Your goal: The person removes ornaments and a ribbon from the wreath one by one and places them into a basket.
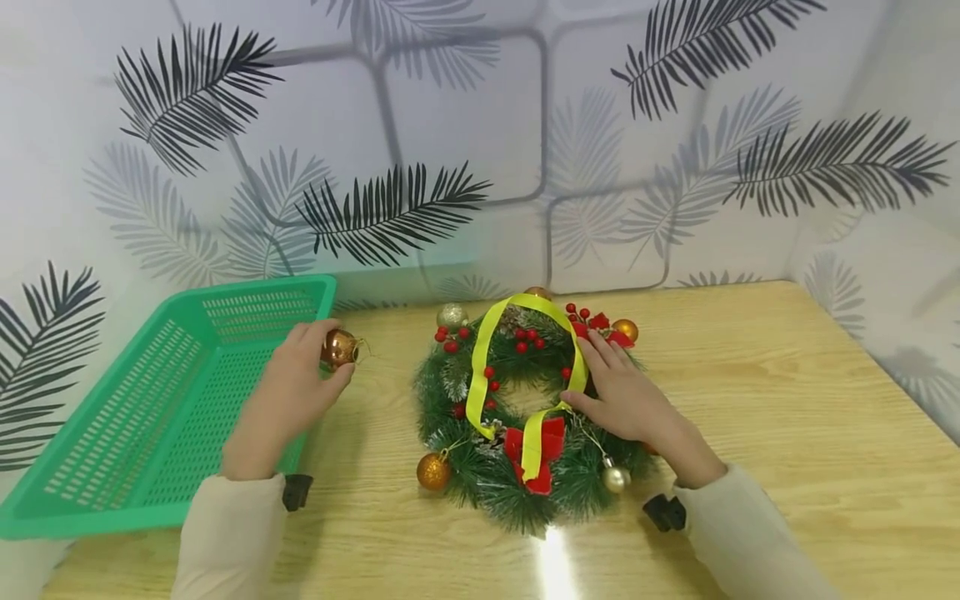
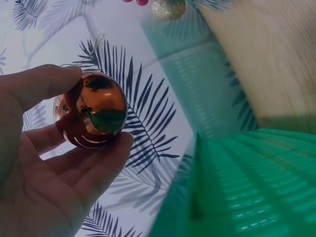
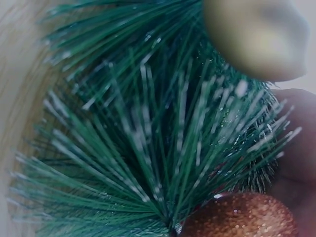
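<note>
My left hand (image 1: 288,387) pinches a shiny copper bauble (image 1: 340,347) beside the right rim of the green basket. In the left wrist view the thumb and fingers curl round that bauble (image 2: 98,109), and a thin thread loop sticks out of it. On the table lies a green Christmas wreath (image 1: 480,475) with red berries, red bows, pinecones and several gold and orange baubles. A yellow ribbon (image 1: 480,392) loops over it. My right hand (image 1: 630,396) rests on the wreath's right side, fingers extended. Up close in the right wrist view are frosted needles (image 3: 148,143) and a glittery orange bauble (image 3: 242,217).
The green plastic basket (image 1: 97,521) with perforated walls stands at the left of the wooden table (image 1: 795,433). Behind the table hangs a pale, leaf-patterned cloth (image 1: 480,125). An orange glitter bauble (image 1: 433,472) hangs off the wreath's front left.
</note>
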